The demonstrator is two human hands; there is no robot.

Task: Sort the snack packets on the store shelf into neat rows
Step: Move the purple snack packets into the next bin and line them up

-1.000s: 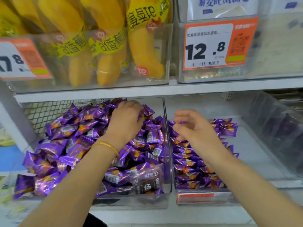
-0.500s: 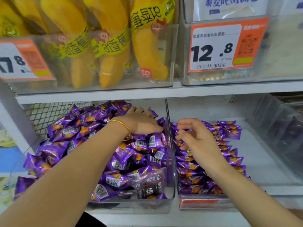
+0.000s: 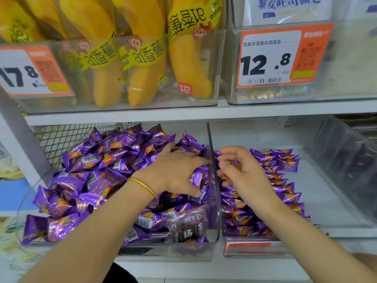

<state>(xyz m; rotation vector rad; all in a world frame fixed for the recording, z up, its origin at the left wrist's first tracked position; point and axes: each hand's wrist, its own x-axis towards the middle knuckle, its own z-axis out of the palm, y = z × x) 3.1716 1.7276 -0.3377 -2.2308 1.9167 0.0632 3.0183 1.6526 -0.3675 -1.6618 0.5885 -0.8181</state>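
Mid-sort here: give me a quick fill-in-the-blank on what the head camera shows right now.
1. The gold bangle circles the ___ wrist.
2. The loose heap of purple packets fills the ___ bin.
3. The right hand is over packets laid in neat ___.
4. The price tag above the right hand reads ___.

Missing words: left; left; rows; 12.8

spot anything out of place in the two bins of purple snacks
Yes. One dark brown packet lies at the front of the left bin among the purple packets, seemingly a different product. That bin is also a loose heap, unlike the neat rows on the right.
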